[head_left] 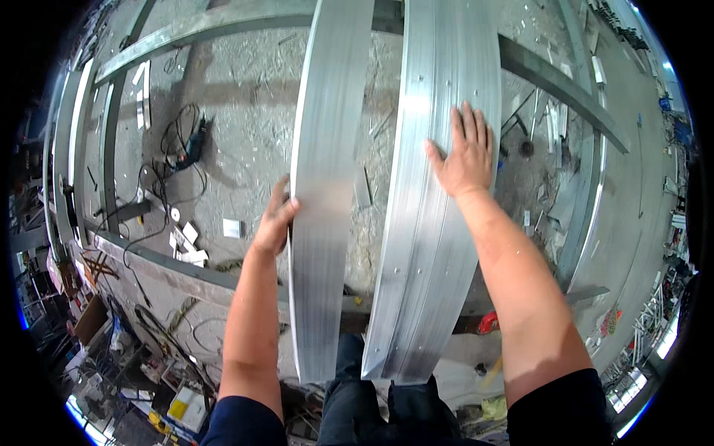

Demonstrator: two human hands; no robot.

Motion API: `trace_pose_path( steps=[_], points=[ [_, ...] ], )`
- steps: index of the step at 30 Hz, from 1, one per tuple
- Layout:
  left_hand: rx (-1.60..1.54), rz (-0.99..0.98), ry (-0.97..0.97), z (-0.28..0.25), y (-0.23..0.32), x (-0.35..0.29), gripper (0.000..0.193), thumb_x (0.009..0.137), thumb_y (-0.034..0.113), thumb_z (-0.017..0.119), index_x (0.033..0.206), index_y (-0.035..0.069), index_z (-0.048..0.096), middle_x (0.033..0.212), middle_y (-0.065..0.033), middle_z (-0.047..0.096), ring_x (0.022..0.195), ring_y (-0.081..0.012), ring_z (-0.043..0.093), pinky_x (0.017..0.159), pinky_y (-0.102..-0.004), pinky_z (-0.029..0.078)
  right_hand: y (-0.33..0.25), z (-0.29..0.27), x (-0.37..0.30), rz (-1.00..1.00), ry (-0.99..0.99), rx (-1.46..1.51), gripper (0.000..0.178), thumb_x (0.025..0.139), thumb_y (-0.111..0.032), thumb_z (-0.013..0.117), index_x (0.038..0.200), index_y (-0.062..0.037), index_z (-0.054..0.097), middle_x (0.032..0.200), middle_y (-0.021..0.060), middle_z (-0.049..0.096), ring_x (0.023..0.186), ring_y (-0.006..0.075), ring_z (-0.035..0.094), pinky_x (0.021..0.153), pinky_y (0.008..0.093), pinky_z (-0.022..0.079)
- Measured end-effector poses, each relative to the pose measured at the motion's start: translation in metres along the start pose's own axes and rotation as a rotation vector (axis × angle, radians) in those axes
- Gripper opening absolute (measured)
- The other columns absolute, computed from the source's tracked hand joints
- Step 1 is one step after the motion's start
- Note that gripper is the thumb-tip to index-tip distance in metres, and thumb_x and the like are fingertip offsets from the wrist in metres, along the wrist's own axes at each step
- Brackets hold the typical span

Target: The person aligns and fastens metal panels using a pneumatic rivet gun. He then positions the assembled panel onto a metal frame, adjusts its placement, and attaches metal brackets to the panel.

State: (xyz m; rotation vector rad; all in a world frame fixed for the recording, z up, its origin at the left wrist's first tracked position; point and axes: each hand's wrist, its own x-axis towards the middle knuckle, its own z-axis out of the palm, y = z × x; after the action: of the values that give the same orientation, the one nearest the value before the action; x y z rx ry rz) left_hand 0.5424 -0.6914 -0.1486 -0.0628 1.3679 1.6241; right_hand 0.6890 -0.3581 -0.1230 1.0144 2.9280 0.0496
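Note:
Two long silvery aluminium profiles run away from me side by side with a gap between them. My left hand [277, 223] grips the outer edge of the left aluminium profile [327, 149], thumb at the top edge and the other fingers partly hidden along its side. On the wider right aluminium profile [424, 223], which has lengthwise ridges and small rivet heads, my right hand [468, 157] lies flat with its fingers stretched out, near the right edge. The near ends of both profiles reach over my legs.
A grey metal frame [201, 30] supports the profiles crosswise. Within it, on the littered floor, lie a dark power drill [196, 143] with its cable and a white square offcut [232, 227]. A red object [489, 322] sits by the near frame bar. Tools and scraps crowd the lower left.

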Motion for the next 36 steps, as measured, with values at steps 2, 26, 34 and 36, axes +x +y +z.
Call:
trace_pose_path(
  steps=[2,26,34,36],
  points=[
    [0.153,0.067,-0.039,-0.004,0.005,0.003,0.095,0.079,0.036,0.081,0.151,-0.001,0.031,0.142,-0.0170,0.050,0.131,-0.0276,0.046,0.110,-0.0390,0.036,-0.002,-0.005,0.003,-0.010,-0.015,0.033,0.082,0.093,-0.062,0.048,0.153,-0.0086,0.032,0.162,0.0108,0.025,0.151,0.0294,0.017,0.124,0.0459,0.010],
    [-0.272,-0.373,-0.022,-0.013,-0.033,0.022,0.071,0.072,0.036,0.078,0.125,-0.007,0.059,0.114,-0.0201,0.069,0.100,-0.0326,0.068,0.092,-0.0437,0.053,0.000,0.001,0.004,-0.038,0.028,0.095,0.081,0.091,-0.058,0.055,0.151,-0.0066,0.036,0.159,0.0131,0.029,0.149,0.0311,0.021,0.123,0.0475,0.013],
    [0.204,0.071,0.202,0.016,0.007,-0.026,0.106,0.064,0.023,0.087,0.147,-0.011,0.032,0.133,-0.0218,0.056,0.119,-0.0295,0.056,0.105,-0.0378,0.041,-0.002,-0.001,0.003,-0.031,0.022,0.099,0.082,0.091,-0.058,0.055,0.151,-0.0062,0.035,0.159,0.0133,0.030,0.149,0.0321,0.021,0.123,0.0479,0.013],
    [0.459,0.167,0.371,0.029,-0.005,-0.030,0.108,0.061,0.025,0.088,0.147,-0.010,0.032,0.130,-0.0240,0.053,0.115,-0.0345,0.056,0.103,-0.0405,0.043,-0.002,-0.001,0.004,-0.031,0.019,0.093,0.082,0.091,-0.058,0.055,0.151,-0.0063,0.035,0.159,0.0136,0.030,0.149,0.0321,0.021,0.123,0.0480,0.013]
  ],
)
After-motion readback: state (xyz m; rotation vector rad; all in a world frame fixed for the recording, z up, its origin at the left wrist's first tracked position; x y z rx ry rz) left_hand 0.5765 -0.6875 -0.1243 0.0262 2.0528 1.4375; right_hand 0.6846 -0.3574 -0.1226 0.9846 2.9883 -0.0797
